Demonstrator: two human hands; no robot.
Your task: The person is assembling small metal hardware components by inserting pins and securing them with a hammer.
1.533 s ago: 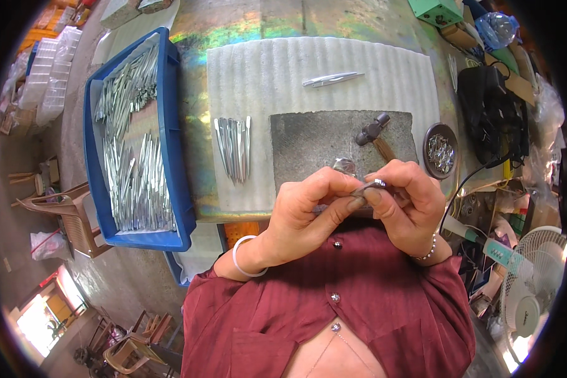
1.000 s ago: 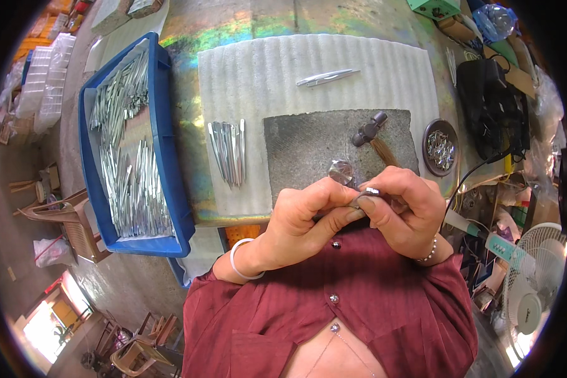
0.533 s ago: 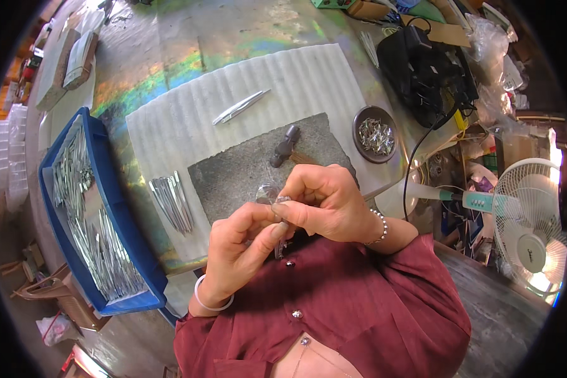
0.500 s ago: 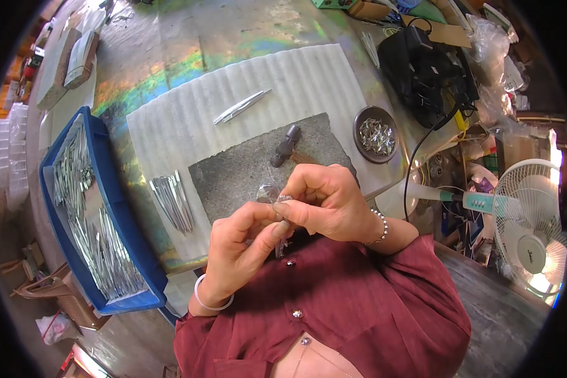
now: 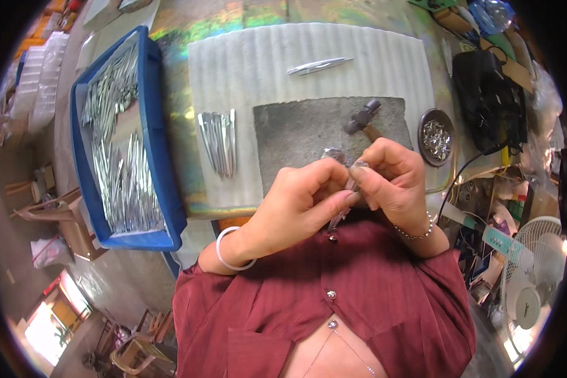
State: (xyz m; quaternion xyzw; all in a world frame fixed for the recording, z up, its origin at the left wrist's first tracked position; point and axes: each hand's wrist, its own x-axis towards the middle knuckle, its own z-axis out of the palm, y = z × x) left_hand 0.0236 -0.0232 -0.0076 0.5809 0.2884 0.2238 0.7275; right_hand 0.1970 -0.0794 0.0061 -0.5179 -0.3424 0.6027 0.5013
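Observation:
Both hands meet in front of my chest, over the near edge of a dark grey slab (image 5: 309, 123). My left hand (image 5: 305, 198) pinches, thumb against fingers, on slim silvery metal pieces (image 5: 339, 218) whose ends poke out below. The fingertips of my right hand (image 5: 394, 183) are closed at the same spot, on a small shiny piece (image 5: 360, 164). Fingers hide most of what is held, so its exact kind is unclear. Another shiny bit (image 5: 334, 154) shows just beyond the left fingers. A hammer (image 5: 363, 117) lies on the slab beyond my right hand.
White foam sheeting (image 5: 246, 69) lies under the slab, bearing a row of slim metal strips (image 5: 218, 145) and a few more strips (image 5: 320, 65). A blue tray (image 5: 150, 126) of strips stands left. Right are a dark bowl (image 5: 432, 116) of small metal pieces, a black bag (image 5: 488, 94) and a fan (image 5: 529, 277).
The view has shifted, so the table and tray sit higher and the hands farther right in the picture. My hands stay together, still pinching the small metal pieces.

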